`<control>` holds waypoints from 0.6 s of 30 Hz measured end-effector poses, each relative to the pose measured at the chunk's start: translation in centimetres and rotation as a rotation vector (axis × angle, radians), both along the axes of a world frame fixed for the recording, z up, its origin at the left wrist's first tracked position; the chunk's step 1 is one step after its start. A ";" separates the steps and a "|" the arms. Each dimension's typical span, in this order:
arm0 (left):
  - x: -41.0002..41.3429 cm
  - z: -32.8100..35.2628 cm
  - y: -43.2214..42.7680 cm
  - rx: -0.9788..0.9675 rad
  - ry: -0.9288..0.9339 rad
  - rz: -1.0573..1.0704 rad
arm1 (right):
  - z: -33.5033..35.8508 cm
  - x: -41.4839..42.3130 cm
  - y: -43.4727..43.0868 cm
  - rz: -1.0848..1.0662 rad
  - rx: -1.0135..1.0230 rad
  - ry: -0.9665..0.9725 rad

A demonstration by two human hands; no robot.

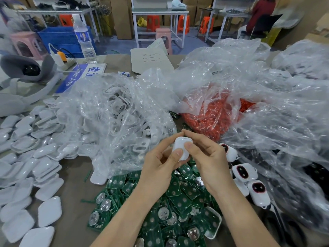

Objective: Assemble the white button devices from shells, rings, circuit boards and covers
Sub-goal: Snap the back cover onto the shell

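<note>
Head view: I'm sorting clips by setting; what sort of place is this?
Probably an electronics assembly workshop: heaped green circuit boards, a bag of white shells, rows of workbenches behind.

covers (35,175) left, circuit boards (178,202) centre, bags (204,90) behind

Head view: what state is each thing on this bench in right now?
White rounded plastic device: held up between both hands.
Left hand: grips the device.
Right hand: grips it, thumb pressing.
Green circuit boards: loose heap below the hands.
Orange-red rings: piled inside a crumpled clear bag.
White flat covers: spread loose.
Clear plastic water bottle: upright, capped.
</note>
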State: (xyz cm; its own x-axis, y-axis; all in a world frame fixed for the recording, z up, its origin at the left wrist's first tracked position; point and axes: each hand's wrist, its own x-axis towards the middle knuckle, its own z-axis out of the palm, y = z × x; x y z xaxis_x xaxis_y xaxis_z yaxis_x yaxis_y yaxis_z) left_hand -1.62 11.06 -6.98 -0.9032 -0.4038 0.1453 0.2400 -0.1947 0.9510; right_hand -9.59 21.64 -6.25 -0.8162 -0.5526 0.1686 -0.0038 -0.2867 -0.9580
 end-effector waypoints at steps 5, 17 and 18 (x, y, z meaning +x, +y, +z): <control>0.0 0.1 0.3 0.009 0.006 0.024 | 0.0 0.0 0.0 -0.011 -0.022 -0.021; -0.1 0.4 -0.3 0.190 -0.040 -0.044 | 0.0 -0.4 0.4 -0.012 -0.023 0.046; -0.1 0.4 -0.4 0.231 -0.044 -0.058 | -0.1 -0.5 0.4 -0.017 -0.020 0.073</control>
